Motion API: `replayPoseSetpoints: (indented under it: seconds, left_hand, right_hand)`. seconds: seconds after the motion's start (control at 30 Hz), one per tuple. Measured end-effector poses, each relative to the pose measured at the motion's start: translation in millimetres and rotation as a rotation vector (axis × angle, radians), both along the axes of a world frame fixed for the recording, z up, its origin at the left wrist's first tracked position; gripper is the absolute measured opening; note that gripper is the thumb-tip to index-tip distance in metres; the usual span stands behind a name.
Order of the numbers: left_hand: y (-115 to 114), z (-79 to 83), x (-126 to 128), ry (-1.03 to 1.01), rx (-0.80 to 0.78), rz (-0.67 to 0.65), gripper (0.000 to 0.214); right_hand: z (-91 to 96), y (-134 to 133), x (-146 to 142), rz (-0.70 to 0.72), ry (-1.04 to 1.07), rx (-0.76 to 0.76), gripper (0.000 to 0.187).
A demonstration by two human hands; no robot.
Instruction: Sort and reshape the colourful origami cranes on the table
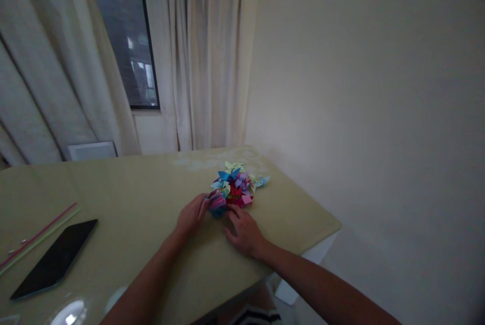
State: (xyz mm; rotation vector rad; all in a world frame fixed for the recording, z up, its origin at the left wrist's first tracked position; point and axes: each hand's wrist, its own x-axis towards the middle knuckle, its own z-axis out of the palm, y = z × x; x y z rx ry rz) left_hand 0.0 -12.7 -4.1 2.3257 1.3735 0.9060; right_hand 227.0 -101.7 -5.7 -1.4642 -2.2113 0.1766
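A heap of small folded paper shapes [238, 186] in blue, red, pink, purple and pale green lies near the table's far right corner. My left hand [192, 215] reaches to the heap's near left side, fingers curled against a pink and blue folded piece [217, 204]. My right hand [244, 231] rests on the table just in front of the heap, fingers bent with the tips at its near edge. Whether either hand actually grips a piece is hard to make out.
The yellowish table [144, 203] ends at a right edge beside a bare wall. A dark phone [56, 258] lies at the near left, with thin pink and green straws [38, 236] beside it. Curtains [204, 57] and a window [121, 37] stand behind.
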Motion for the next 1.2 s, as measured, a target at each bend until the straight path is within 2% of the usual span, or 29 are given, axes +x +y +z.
replayPoseSetpoints:
  seconds: [0.1,0.2,0.27,0.4,0.57,0.67,0.93,1.2]
  left_hand:
    - [-9,-2.8,13,0.092,0.007,-0.213,0.033]
    - [-13,-7.5,24,0.141,0.003,-0.308,0.034]
    - [-13,-10.0,28,0.132,0.012,-0.291,0.032]
    - [-7,-10.9,26,0.036,0.056,-0.173,0.029]
    - [-5,-7.7,21,-0.080,0.108,-0.107,0.033]
    - [-9,-5.7,22,-0.114,0.128,-0.116,0.036]
    - [-16,-2.0,27,-0.164,0.177,-0.191,0.042]
    - [-16,-8.1,29,-0.075,0.177,-0.221,0.049]
  right_hand:
    - [-6.2,3,1,0.027,0.008,0.019,0.061]
    - [-10.3,6,2,0.043,0.028,0.057,0.054]
    - [-9.5,6,1,0.023,0.022,0.050,0.053]
    - [-2.0,3,-1,-0.001,-0.014,0.002,0.050]
    - [5.9,-1,-3,0.025,-0.041,0.004,0.035]
    - [8.4,-2,-4,0.033,-0.047,-0.006,0.028]
    - [10.7,-4,-4,0.031,-0.002,-0.033,0.040]
    - [6.5,-2,-3,0.034,0.031,-0.023,0.038]
